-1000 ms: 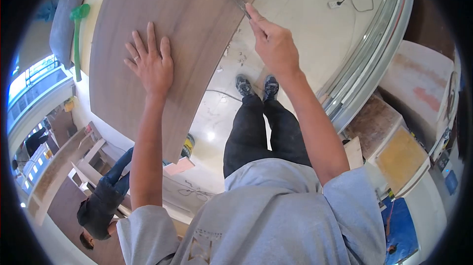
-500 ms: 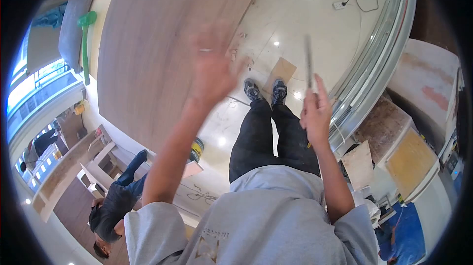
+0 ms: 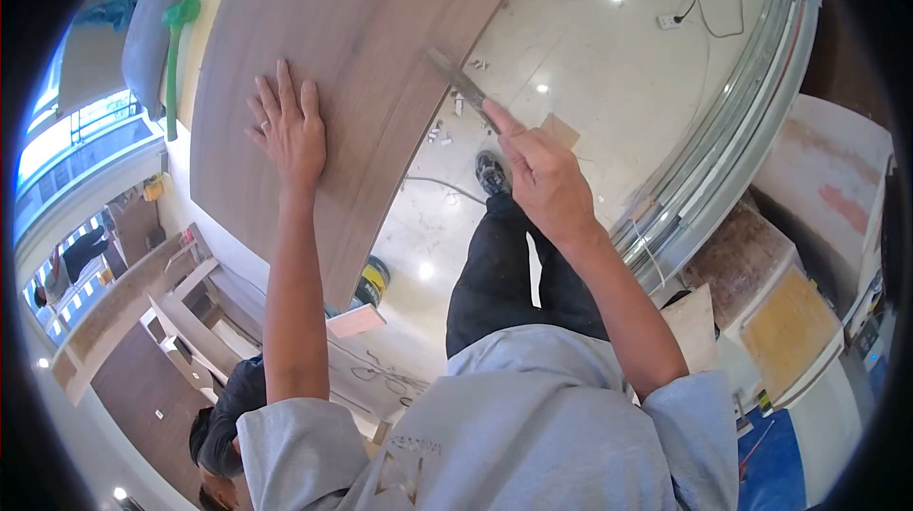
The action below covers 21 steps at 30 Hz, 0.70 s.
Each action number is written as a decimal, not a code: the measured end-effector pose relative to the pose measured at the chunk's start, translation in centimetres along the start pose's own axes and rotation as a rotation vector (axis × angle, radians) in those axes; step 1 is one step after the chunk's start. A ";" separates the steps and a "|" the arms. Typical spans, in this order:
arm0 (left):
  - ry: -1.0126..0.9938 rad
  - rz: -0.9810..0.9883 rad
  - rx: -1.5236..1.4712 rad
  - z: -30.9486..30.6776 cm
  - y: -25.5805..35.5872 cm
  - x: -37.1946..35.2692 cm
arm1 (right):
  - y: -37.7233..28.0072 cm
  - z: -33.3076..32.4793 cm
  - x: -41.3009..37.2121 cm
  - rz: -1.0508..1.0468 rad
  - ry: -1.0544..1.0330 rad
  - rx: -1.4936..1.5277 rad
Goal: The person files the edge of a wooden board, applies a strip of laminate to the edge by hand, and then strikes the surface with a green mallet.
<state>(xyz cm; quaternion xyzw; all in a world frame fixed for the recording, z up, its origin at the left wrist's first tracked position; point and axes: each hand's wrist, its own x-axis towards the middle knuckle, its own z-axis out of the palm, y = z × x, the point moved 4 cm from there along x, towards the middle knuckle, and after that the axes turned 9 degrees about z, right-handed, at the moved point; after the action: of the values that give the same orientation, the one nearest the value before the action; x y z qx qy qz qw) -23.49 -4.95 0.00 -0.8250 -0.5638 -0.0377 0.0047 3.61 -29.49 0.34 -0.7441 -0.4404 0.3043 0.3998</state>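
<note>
My left hand lies flat on a large wood-grain board, fingers spread. In my right hand is a long, flat grey metal file, its handle hidden in my fist and my index finger stretched along it. The file crosses the board's right edge at a slant, with its tip over the board's surface.
A green mallet lies along the board's far left side. Small scraps litter the tiled floor below the edge. A power strip with a cord, a bucket and long metal profiles are around. Another person bends at lower left.
My left hand has come down onto the board, further left. My right hand has swung left, bringing the file from upright over the floor to the board's edge. The other person has bent lower.
</note>
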 end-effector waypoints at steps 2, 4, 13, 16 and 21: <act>-0.015 -0.006 -0.005 0.2 0.0 0.0 | 0.1 0.5 -0.5 0.054 -0.064 -0.137; -0.001 0.016 0.002 0.4 -0.1 0.2 | 0.0 0.7 0.1 0.040 -0.059 -0.213; 0.026 0.033 0.012 0.5 0.0 -0.1 | -0.6 0.9 4.6 0.020 -0.012 -0.242; 0.024 0.038 0.013 0.7 -0.2 -0.1 | -0.3 0.5 -0.2 0.104 -0.107 -0.326; 0.026 0.052 0.015 0.2 0.0 0.2 | -0.5 0.2 7.8 0.047 -0.050 -0.265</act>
<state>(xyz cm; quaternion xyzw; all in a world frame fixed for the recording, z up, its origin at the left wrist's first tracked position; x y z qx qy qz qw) -23.44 -4.77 -0.23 -0.8387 -0.5424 -0.0443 0.0191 6.56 -22.30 -0.16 -0.7925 -0.4691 0.2714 0.2798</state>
